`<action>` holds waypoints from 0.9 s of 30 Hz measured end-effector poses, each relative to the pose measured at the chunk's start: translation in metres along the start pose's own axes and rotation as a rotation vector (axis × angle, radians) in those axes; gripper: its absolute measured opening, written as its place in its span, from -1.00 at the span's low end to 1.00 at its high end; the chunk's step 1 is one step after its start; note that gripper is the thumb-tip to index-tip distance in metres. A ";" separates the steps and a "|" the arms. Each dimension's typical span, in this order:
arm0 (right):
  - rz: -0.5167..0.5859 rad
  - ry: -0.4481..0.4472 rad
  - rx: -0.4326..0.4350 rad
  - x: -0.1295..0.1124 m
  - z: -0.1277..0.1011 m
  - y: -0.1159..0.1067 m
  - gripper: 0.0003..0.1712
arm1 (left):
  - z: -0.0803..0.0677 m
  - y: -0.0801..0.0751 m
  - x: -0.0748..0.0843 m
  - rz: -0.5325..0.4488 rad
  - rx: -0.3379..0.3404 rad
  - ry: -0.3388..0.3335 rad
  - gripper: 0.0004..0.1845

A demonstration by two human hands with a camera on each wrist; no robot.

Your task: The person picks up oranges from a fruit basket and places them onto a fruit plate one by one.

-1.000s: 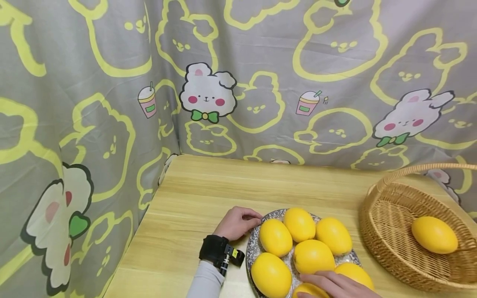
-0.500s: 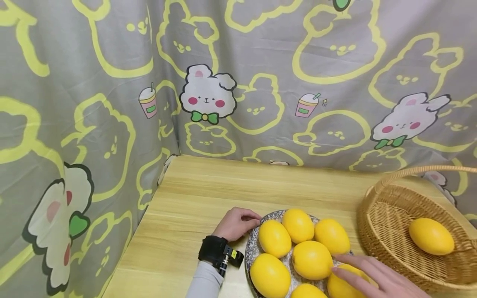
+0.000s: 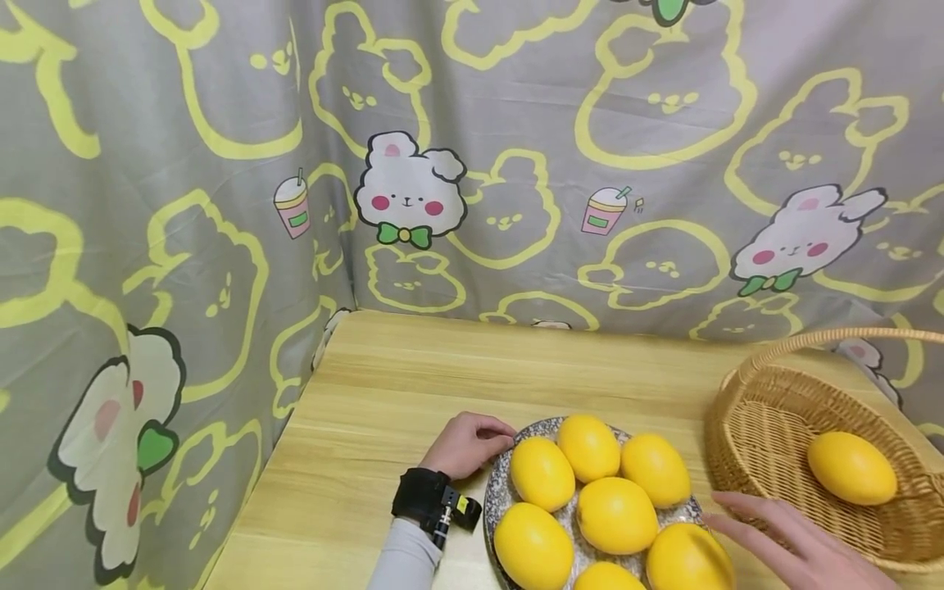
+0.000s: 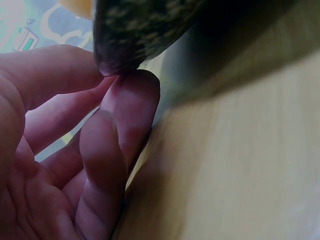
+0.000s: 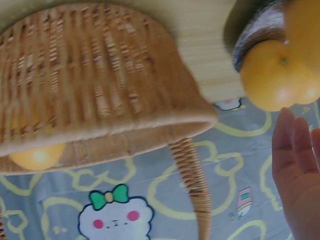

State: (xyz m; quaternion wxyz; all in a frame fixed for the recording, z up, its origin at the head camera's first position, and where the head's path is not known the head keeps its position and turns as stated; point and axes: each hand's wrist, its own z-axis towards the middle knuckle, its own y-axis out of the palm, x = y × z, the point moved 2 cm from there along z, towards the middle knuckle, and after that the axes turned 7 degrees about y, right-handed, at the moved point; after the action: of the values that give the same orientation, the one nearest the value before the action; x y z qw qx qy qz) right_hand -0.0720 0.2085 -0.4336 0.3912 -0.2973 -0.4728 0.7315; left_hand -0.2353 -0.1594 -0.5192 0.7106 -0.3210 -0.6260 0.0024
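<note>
Several yellow lemons (image 3: 616,515) lie on a round speckled grey plate (image 3: 498,483) at the bottom middle of the head view. At the plate's left rim my left hand (image 3: 466,445) pinches the edge between thumb and fingers; the left wrist view shows the fingertips meeting the dark underside of the plate (image 4: 135,35). My right hand (image 3: 800,541) is over the gap between plate and basket, fingers extended and holding nothing. Its fingers are just right of the nearest lemon (image 3: 689,559). In the right wrist view the right hand (image 5: 300,175) appears beside the plate's lemons (image 5: 272,75).
A wicker basket (image 3: 726,467) with a tall handle stands right of the plate, one lemon (image 3: 851,468) inside it. Patterned grey curtains (image 3: 516,106) enclose the wooden table (image 3: 354,393) at the back and left. A black wrist camera strap (image 3: 422,496) sits on the left wrist.
My right hand has moved off the front lemon, rightward across the plate to its right edge. The left hand has stayed at the rim.
</note>
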 end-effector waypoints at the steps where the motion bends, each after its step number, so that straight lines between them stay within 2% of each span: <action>1: -0.002 0.013 0.001 0.002 0.000 -0.001 0.04 | 0.000 0.000 0.000 0.002 0.001 0.001 -0.80; 6: -0.071 0.118 -0.012 0.004 -0.002 -0.004 -0.07 | 0.000 0.000 -0.001 0.005 0.002 0.002 -0.80; 9: -0.071 0.153 -0.013 0.008 -0.004 -0.003 -0.08 | 0.000 0.000 -0.001 -0.001 0.001 -0.002 -0.80; 16: -0.096 0.225 -0.038 0.040 -0.008 -0.001 -0.11 | 0.000 -0.001 -0.001 -0.027 -0.002 -0.006 -0.80; 21: -0.078 0.265 -0.007 0.061 -0.008 -0.003 -0.18 | 0.000 0.000 -0.001 -0.032 -0.002 -0.010 -0.80; 27: -0.034 0.269 0.056 0.077 -0.011 0.002 -0.22 | -0.001 -0.001 -0.001 -0.025 0.002 -0.009 -0.80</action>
State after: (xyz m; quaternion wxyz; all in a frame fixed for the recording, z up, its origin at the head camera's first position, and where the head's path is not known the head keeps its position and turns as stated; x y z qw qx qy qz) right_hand -0.1033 0.2788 -0.4448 0.4715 -0.3738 -0.4005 0.6910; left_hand -0.2352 -0.1609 -0.5200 0.7081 -0.3125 -0.6331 -0.0046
